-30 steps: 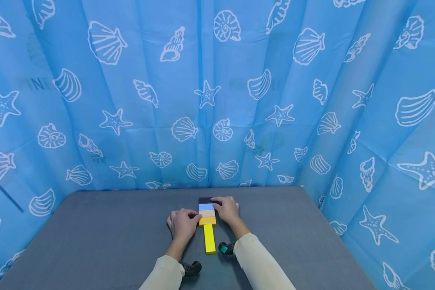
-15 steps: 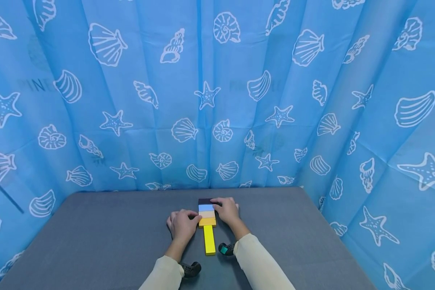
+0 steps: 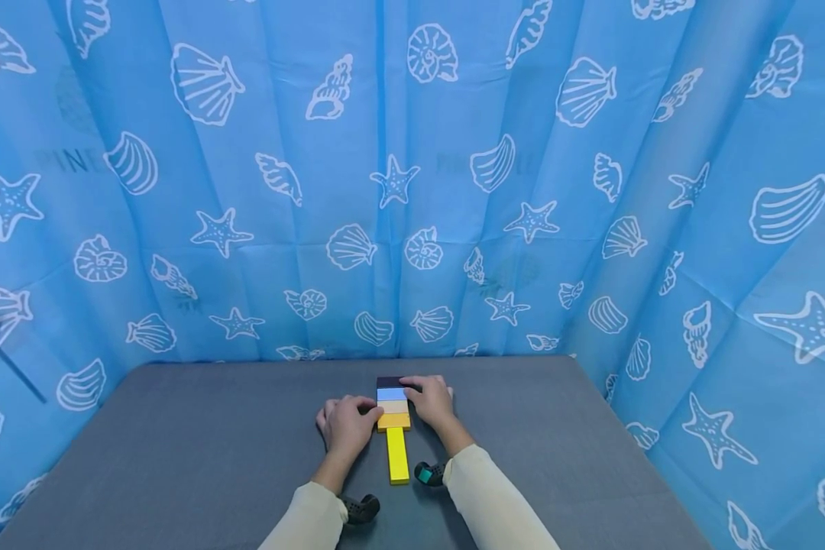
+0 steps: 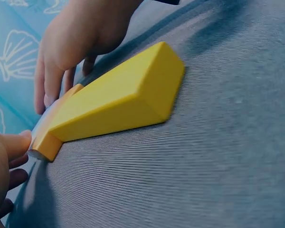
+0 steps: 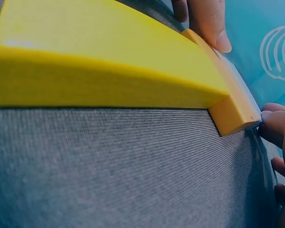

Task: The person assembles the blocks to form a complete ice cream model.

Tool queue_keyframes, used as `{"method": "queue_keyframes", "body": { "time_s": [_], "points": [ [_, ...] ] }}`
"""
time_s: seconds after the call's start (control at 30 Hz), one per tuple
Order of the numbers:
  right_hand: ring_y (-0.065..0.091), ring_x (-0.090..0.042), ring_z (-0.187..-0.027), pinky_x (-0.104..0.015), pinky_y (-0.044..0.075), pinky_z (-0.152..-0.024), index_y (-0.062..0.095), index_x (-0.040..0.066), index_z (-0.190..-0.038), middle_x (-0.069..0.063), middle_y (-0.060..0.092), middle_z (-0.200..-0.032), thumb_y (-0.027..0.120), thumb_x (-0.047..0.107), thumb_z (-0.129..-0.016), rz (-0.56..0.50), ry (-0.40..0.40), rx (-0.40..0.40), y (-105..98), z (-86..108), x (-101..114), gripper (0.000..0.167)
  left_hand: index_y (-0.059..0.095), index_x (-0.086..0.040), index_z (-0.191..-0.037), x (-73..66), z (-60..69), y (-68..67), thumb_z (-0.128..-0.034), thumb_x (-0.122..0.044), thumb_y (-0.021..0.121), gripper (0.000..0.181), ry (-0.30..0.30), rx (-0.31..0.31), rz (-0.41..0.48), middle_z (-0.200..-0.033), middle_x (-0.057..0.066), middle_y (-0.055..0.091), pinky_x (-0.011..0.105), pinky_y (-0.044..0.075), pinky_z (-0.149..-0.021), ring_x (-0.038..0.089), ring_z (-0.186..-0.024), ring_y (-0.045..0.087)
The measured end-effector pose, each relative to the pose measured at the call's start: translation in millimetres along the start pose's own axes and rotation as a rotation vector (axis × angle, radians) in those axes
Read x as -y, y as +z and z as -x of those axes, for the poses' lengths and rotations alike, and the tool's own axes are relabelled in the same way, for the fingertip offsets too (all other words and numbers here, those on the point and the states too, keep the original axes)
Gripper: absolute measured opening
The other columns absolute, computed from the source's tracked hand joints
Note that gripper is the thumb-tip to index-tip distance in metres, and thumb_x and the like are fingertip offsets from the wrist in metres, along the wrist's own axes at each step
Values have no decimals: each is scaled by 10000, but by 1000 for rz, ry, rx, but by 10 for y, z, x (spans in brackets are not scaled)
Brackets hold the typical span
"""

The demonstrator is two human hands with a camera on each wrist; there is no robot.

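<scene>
A yellow block (image 3: 397,456) lies lengthwise on the grey cloth, its far end against an orange block (image 3: 393,421). Beyond that, a cream block (image 3: 393,406), a light blue block (image 3: 390,394) and a dark block (image 3: 388,381) lie crosswise, side by side. My left hand (image 3: 346,425) rests at the row's left ends, thumb by the orange block and index finger by the cream one. At the right ends my right hand (image 3: 431,399) touches the row, index finger at the dark block, thumb near the blue one. In the left wrist view, the orange block (image 4: 48,146) meets the yellow block (image 4: 118,95).
A grey cloth-covered table (image 3: 199,451) spreads around the blocks. Behind and to the right hangs a blue curtain (image 3: 385,191) with white shell prints. Black wrist devices (image 3: 363,509) sit under both cream sleeves (image 3: 498,496).
</scene>
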State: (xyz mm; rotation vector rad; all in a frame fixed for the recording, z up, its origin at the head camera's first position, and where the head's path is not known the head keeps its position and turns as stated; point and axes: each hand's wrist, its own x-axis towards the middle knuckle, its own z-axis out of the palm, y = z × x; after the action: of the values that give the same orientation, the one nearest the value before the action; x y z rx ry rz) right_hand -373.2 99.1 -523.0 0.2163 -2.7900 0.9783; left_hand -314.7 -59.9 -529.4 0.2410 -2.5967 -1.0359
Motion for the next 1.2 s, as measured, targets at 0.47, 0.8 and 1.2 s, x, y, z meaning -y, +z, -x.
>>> {"method": "queue_keyframes", "body": {
  "time_s": [0.47,0.8,1.2],
  "points": [
    [499,-278,-1131,-510,339,-885,736,221,-1158,-28,666,-1201,641,225,-951,19,-26,2,13,9,18,228,652,-185,-1292,132,-248,-54,-867,-384,728,475,104,214,-19,-1236,110,630,610,169,-1022,367,-1217,374],
    [505,-273,-1103,-495,345,-872,737,223,-1157,-28,674,-1176,645,224,-949,36,-33,9,-1,16,13,227,618,-216,-1334,138,-310,-81,-854,-474,702,551,106,317,-55,-1311,170,554,645,204,-1009,428,-1251,323],
    [501,-266,-1106,-462,337,-857,729,229,-1173,-25,671,-1182,627,222,-962,38,-33,23,-18,6,-2,234,616,-214,-1336,109,-308,-86,-848,-453,716,553,113,318,-64,-1324,185,539,630,222,-1010,420,-1250,329]
  ]
}}
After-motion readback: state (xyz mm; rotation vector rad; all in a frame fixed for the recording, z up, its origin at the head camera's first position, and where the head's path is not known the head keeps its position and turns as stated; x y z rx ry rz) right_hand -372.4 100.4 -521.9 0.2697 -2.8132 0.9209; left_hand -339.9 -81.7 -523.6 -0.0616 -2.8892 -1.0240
